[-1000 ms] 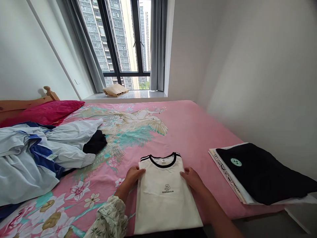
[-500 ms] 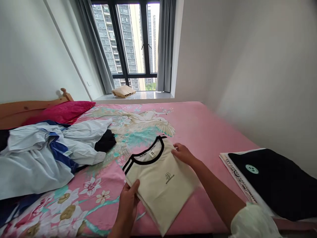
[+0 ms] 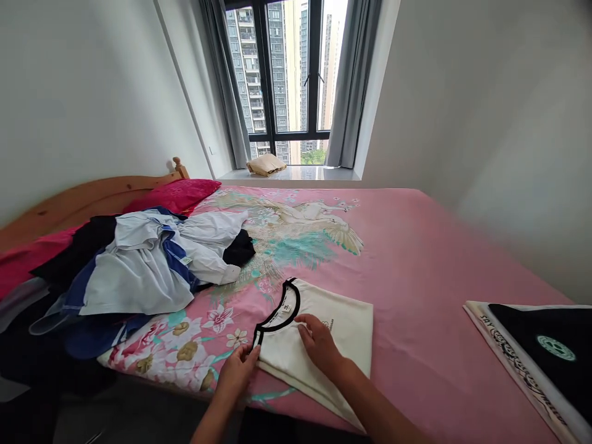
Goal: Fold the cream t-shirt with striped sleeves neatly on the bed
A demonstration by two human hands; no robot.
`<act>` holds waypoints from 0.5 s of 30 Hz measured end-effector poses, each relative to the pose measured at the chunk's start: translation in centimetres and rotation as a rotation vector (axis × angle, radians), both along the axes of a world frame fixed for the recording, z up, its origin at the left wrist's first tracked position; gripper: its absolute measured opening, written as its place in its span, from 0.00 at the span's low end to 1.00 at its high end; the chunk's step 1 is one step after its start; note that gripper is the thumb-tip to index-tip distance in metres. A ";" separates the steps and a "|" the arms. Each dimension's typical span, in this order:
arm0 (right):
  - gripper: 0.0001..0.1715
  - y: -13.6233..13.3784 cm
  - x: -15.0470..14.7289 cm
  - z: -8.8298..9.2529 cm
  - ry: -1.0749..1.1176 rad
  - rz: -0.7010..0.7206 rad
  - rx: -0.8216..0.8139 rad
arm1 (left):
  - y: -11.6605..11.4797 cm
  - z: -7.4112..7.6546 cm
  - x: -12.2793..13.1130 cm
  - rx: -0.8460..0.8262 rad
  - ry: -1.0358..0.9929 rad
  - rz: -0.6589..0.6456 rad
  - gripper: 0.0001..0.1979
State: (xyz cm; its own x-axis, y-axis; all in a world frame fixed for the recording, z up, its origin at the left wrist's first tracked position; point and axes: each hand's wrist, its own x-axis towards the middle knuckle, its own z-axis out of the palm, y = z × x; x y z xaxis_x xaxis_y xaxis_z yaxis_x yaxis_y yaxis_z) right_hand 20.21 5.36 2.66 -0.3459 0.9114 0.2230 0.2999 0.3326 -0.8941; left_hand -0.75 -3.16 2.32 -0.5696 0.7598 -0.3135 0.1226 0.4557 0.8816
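A cream T-shirt [image 3: 349, 311] with black neck trim lies folded near the bed's front edge, its collar toward the upper left. My left hand [image 3: 237, 372] pinches the shirt's near left corner, by the black shoulder stripes, between thumb and fingers. Over the front of the shirt is my right hand [image 3: 321, 345], fingers slightly apart and touching the cloth beside the collar. It partly covers the small chest print.
A heap of white, blue and black clothes [image 3: 139, 277] lies on the left of the bed [image 3: 416, 271]. Folded garments with a black one [image 3: 531, 327] on top lie at the right. Beyond are a red pillow [image 3: 180, 194] and a window sill holding a beige folded cloth [image 3: 266, 164].
The T-shirt has gone from being held tilted up in both hands to lying flat on the bed. My right hand has moved from its far edge to near the collar. The view has swung left.
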 end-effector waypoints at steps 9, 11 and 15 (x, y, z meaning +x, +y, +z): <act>0.15 -0.5 -0.7 -2.0 0.256 -0.079 -0.188 | 2.4 2.1 -0.3 0.045 0.154 -0.132 0.16; 0.17 0.0 -0.6 -2.1 0.334 -0.118 -0.237 | 2.7 2.9 1.1 0.117 0.154 -0.130 0.16; 0.22 1.0 -0.4 -2.4 0.575 -0.208 -0.314 | 3.9 4.8 5.9 0.249 0.147 -0.164 0.15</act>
State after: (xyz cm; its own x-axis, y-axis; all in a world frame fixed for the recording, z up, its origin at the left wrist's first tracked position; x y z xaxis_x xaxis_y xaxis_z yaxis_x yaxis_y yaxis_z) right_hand 19.80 6.39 0.21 -0.0625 0.9975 0.0333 -0.2218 0.0186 -0.9749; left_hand 5.12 0.69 7.14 -0.4590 0.8879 -0.0302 0.3108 0.1923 0.9308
